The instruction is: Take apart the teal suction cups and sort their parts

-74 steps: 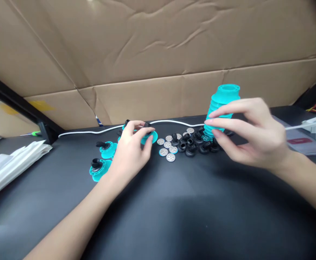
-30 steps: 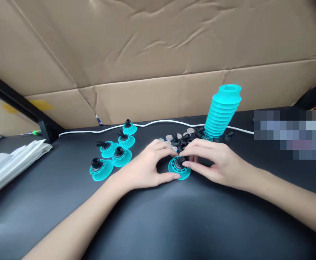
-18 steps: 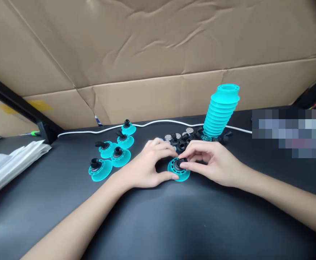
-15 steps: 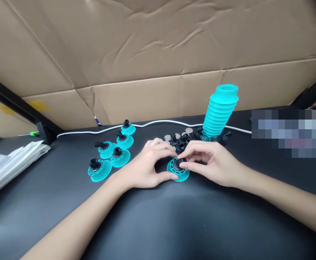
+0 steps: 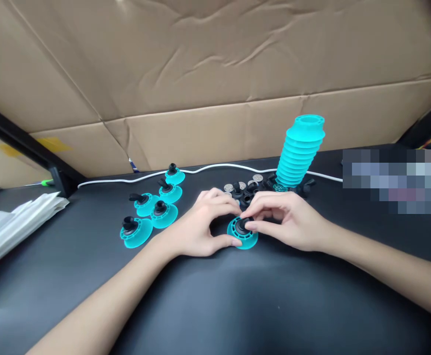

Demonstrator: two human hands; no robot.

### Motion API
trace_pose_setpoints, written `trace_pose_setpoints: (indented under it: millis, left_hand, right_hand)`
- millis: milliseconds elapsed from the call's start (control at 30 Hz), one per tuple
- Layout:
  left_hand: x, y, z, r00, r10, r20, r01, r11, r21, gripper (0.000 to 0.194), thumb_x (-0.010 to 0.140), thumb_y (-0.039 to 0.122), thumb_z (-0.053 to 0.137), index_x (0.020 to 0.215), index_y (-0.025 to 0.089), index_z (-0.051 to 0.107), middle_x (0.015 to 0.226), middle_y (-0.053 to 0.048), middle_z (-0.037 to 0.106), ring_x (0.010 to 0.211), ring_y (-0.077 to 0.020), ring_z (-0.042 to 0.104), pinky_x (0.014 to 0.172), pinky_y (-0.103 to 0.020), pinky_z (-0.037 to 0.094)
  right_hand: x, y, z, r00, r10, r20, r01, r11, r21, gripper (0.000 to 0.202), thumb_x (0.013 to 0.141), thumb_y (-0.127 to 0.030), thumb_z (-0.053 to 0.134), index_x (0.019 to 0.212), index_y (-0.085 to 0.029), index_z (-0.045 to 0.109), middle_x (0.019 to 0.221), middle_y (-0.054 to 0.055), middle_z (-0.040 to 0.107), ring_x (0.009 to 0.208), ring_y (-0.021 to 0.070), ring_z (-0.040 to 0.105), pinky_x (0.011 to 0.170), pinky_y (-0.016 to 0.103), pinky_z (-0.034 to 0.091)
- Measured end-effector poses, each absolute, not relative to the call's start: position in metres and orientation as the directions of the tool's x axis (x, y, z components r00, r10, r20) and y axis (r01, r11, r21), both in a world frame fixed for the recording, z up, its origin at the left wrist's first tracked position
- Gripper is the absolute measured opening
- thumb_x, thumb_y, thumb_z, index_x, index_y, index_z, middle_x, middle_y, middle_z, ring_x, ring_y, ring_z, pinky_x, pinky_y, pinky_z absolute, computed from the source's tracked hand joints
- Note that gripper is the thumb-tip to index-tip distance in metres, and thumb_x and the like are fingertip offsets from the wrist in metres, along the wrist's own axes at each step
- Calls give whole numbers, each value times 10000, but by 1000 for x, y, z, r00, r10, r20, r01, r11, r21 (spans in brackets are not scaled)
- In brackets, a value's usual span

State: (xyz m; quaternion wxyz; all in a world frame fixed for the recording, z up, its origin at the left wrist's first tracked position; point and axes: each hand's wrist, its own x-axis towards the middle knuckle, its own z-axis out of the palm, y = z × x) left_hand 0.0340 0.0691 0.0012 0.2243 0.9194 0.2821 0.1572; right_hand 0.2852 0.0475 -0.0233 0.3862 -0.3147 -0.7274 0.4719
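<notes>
Cup (image 5: 247, 241) of turquoise, flared side down on a black table (image 5: 215, 301), between both hands — rim in the wide curve of left hand's (image 5: 202, 222) thumb and fingers, black knob (image 5: 242, 225) at its top in the narrow pinch of right hand (image 5: 289, 222). Left of left hand, five knobbed cups (image 5: 137, 234). Just beyond right hand, loose knobs (image 5: 250, 190) among silver discs (image 5: 257, 178) — and, behind it, a leaning turquoise stack (image 5: 300, 153). Beyond both hands, a white cable (image 5: 223, 166) along the cardboard (image 5: 200, 128).
</notes>
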Motion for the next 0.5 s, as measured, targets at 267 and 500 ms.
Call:
trace_pose_setpoints:
  millis: [267,500]
  left_hand:
    - [32,71,4,808,575,127,443,-736,511,413,867,486,861,1203,272,750,1288,-68,741,1240,-314,587,1169,-499,341]
    - [32,71,0,773,612,168,474,-732,489,447,815,516,900,1170,274,777,1263,-67,737,1231,-314,576,1149,-500,359]
  right_hand:
    - [290,52,-21,-582,738,341,128,497,-858,201,981,-344,738,1121,-220,811,1048,74,773,933,209,750,820,344,631]
    - [286,48,-18,-471,716,515,263,671,-693,170,938,-303,803,1099,-265,839,1008,65,739,863,195,714,778,345,603]
